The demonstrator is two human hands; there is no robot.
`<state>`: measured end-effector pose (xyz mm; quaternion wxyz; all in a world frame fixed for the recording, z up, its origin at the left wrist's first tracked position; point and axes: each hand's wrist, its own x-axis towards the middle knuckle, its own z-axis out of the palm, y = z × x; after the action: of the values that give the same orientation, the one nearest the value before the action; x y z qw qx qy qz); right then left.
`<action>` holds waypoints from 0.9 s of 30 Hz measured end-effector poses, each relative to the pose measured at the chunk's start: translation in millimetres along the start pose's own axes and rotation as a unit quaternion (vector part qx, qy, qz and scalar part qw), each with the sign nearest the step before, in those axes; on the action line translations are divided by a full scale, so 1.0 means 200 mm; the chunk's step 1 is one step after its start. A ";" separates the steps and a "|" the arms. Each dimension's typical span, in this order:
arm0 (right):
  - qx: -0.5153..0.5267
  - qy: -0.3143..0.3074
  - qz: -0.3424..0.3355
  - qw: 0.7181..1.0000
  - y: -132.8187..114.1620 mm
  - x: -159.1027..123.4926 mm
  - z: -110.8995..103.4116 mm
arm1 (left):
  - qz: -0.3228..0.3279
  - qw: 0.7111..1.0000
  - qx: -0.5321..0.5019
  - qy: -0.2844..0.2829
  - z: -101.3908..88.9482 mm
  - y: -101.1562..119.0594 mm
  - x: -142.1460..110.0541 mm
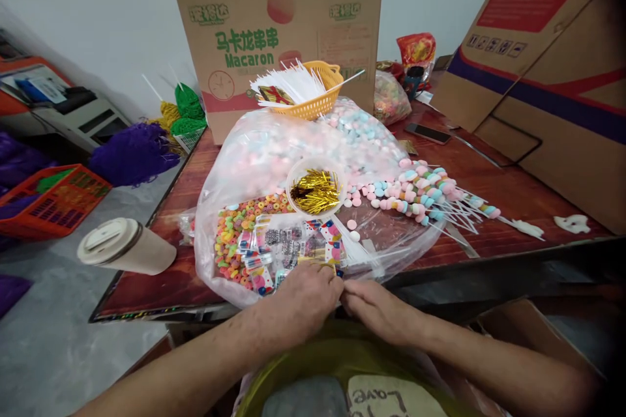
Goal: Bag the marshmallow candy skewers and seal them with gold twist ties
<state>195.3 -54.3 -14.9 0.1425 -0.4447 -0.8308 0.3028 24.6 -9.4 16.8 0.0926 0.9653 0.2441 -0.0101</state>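
Note:
My left hand [313,290] is closed at the table's front edge, its back toward me, over the near side of a pile of printed clear packets [283,244]. Touching or nearly touching it, my right hand [379,309] is closed too. Whatever the fingers hold is hidden. Beyond the packets stands a round tub [289,190] with gold tinsel strips [317,192]. Ring-shaped coloured candies [229,241] lie left of the packets. Pink, blue and white candies [366,133] fill the back of a clear plastic bag [210,208]. White sticks [357,253] lie just past my hands.
Skewered candies [425,192] are piled at the right. Behind the bag, a yellow basket [313,107] of white sticks leans by a large carton [288,19]. A lidded cup [130,247] stands at the left edge. A phone [428,133] lies near another carton [542,85].

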 end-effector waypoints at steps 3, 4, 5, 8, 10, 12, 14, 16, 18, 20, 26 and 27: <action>0.021 -0.058 0.028 0.998 -0.04 0.05 -0.05 | 0.057 0.982 0.073 0.163 0.05 -0.02 -0.06; 0.017 -0.066 0.032 0.997 -0.03 0.09 -0.08 | 0.049 0.976 0.056 0.205 0.08 -0.03 -0.08; 0.009 -0.067 0.036 0.997 -0.02 0.13 -0.13 | 0.024 0.969 0.015 0.244 0.11 -0.04 -0.09; -0.049 -0.021 0.067 0.996 0.06 0.33 -0.28 | -0.146 0.907 -0.234 0.317 0.19 -0.09 -0.10; -0.118 0.023 0.100 0.988 0.13 0.51 -0.36 | -0.290 0.779 -0.447 0.330 0.21 -0.11 -0.08; -0.182 0.022 0.120 0.976 0.19 0.67 -0.40 | -0.383 0.611 -0.614 0.320 0.20 -0.13 -0.05; -0.232 -0.005 0.126 0.965 0.23 0.80 -0.40 | -0.410 0.479 -0.707 0.319 0.18 -0.15 -0.03; -0.270 -0.033 0.124 0.954 0.25 0.87 -0.41 | -0.409 0.421 -0.740 0.329 0.15 -0.18 -0.03; -0.297 -0.044 0.119 0.947 0.25 0.89 -0.44 | -0.405 0.408 -0.746 0.337 0.14 -0.20 -0.03; -0.309 -0.039 0.114 0.943 0.23 0.85 -0.48 | -0.400 0.407 -0.749 0.336 0.13 -0.20 -0.03; -0.178 0.008 0.040 0.983 0.04 0.47 -0.44 | -0.383 0.398 -0.766 0.328 0.11 -0.15 0.00; -0.118 0.025 0.004 0.993 0.03 0.41 -0.41 | -0.380 0.404 -0.768 0.321 0.11 -0.14 0.00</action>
<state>194.4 47.8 42.4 0.1088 -0.4694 -0.8551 0.1917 12.2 11.0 -10.4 0.6967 0.2292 0.5024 0.4578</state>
